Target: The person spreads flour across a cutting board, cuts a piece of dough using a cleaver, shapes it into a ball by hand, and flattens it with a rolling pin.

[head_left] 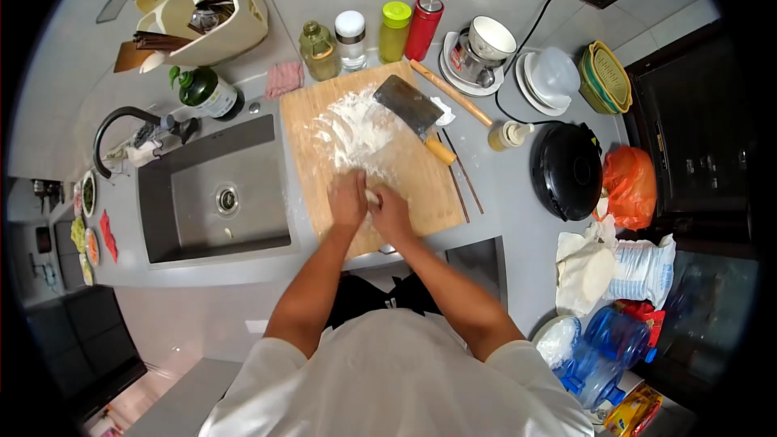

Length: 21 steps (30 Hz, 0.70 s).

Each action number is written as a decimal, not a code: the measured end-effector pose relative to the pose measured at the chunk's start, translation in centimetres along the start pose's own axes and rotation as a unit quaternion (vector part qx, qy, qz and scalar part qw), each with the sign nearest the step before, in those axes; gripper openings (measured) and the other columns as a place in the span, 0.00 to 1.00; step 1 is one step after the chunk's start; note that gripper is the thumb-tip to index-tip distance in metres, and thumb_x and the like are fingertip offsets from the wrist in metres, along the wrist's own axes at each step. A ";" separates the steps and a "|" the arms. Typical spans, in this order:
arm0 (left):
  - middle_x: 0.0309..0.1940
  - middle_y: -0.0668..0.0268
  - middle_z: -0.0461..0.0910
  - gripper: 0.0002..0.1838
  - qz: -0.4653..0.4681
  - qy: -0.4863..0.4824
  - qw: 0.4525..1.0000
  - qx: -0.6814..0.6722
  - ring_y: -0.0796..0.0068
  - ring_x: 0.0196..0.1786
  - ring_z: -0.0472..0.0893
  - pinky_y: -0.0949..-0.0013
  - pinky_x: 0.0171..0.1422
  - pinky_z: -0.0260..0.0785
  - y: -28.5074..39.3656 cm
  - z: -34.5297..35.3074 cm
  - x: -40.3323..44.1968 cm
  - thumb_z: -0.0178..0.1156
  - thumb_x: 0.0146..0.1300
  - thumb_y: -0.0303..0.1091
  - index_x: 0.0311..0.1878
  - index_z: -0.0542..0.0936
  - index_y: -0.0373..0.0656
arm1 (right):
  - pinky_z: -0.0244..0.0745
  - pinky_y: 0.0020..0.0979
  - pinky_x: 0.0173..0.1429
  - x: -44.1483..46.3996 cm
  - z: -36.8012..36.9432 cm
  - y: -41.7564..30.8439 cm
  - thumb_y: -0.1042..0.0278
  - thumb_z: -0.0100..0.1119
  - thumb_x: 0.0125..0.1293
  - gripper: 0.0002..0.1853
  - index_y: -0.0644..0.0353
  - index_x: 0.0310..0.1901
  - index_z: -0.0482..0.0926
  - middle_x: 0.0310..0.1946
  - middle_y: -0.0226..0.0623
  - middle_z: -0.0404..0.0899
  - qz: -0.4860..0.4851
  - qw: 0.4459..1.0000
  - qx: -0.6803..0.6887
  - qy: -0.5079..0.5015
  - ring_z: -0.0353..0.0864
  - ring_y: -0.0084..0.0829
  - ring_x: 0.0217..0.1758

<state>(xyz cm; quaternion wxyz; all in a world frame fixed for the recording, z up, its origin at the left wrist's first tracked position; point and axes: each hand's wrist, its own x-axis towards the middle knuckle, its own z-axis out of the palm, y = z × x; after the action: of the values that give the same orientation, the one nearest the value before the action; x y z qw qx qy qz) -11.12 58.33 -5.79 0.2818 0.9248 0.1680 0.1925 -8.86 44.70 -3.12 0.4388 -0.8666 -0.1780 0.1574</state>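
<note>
My left hand (349, 199) and my right hand (391, 215) meet low on the wooden cutting board (316, 170). Between them is a small pale lump of dough (372, 197), mostly covered by the curled fingers of both hands. White flour (356, 129) is spread over the board just beyond. To the upper right, a cleaver (409, 105) lies on the board, its yellow handle pointing toward me. A pair of chopsticks (460, 174) rests along the board's right side, and a rolling pin (451, 93) slants behind the cleaver.
The sink (186, 226) with its black faucet (121, 113) lies left. Bottles, including a red flask (424, 28), line the back wall. Stacked bowls (492, 38), a black round electric pan (568, 171), an open flour bag (643, 271) and blue water jugs (607, 340) occupy the right.
</note>
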 end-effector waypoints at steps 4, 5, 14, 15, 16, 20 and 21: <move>0.29 0.61 0.82 0.22 -0.217 -0.002 0.927 -0.305 0.63 0.34 0.80 0.58 0.44 0.72 0.2 0.6 1.6 0.44 0.88 0.44 0.49 0.83 0.39 | 0.83 0.40 0.50 1.2 -1.1 -1.5 0.79 0.70 0.63 0.19 0.61 0.56 0.84 0.41 0.48 0.84 -0.162 0.985 0.026 0.054 0.86 0.48 0.40; 0.29 0.62 0.81 0.23 -0.290 0.000 0.843 -0.454 0.67 0.32 0.79 0.61 0.42 0.72 0.2 0.9 1.5 0.43 0.89 0.45 0.49 0.83 0.39 | 0.83 0.40 0.50 1.0 -1.9 -2.1 0.80 0.70 0.63 0.19 0.61 0.56 0.85 0.40 0.47 0.83 -0.207 0.976 0.041 0.060 0.86 0.48 0.41; 0.31 0.57 0.82 0.21 0.019 0.064 0.997 0.029 0.59 0.34 0.81 0.58 0.44 0.74 -0.6 0.1 -0.6 0.46 0.88 0.43 0.48 0.84 0.39 | 0.77 0.48 0.49 -0.4 -0.5 -1.2 0.74 0.71 0.62 0.14 0.62 0.49 0.86 0.36 0.47 0.83 0.000 1.000 0.006 -0.001 0.84 0.53 0.43; 0.31 0.56 0.83 0.21 -0.017 0.053 0.998 0.018 0.57 0.36 0.82 0.57 0.45 0.74 -0.3 -0.2 1.1 0.47 0.87 0.43 0.48 0.84 0.39 | 0.78 0.47 0.47 0.1 0.1 -1.1 0.76 0.71 0.61 0.12 0.63 0.46 0.85 0.35 0.47 0.82 0.007 1.000 0.012 0.010 0.83 0.52 0.41; 0.32 0.54 0.83 0.21 -0.050 0.044 0.998 0.007 0.55 0.38 0.83 0.55 0.47 0.75 -0.1 -0.3 1.8 0.48 0.87 0.44 0.48 0.84 0.39 | 0.78 0.45 0.46 1.1 0.4 -1.2 0.77 0.71 0.60 0.10 0.63 0.43 0.84 0.34 0.48 0.81 0.012 1.000 0.018 0.023 0.83 0.52 0.40; 0.33 0.58 0.84 0.22 -0.265 0.053 0.894 -0.357 0.64 0.37 0.82 0.61 0.47 0.75 0.1 0.3 -0.3 0.47 0.88 0.45 0.51 0.85 0.38 | 0.81 0.41 0.46 0.5 -0.8 -2.2 0.80 0.71 0.60 0.14 0.62 0.48 0.85 0.35 0.44 0.80 -0.113 0.993 0.037 0.027 0.85 0.45 0.43; 0.33 0.61 0.83 0.21 -0.317 0.049 0.853 -0.411 0.68 0.37 0.82 0.64 0.47 0.75 -0.2 0.4 -1.6 0.46 0.88 0.44 0.53 0.85 0.38 | 0.82 0.40 0.47 -0.7 -1.3 -2.4 0.80 0.71 0.60 0.16 0.61 0.50 0.85 0.36 0.43 0.80 -0.134 0.989 0.063 0.006 0.85 0.44 0.43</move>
<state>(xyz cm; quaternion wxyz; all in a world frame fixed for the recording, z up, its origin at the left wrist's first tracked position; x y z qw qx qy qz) -12.37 57.66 -6.64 0.6734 0.6108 0.3710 0.1893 -9.27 44.77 -0.35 0.5102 -0.8067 -0.2798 0.1033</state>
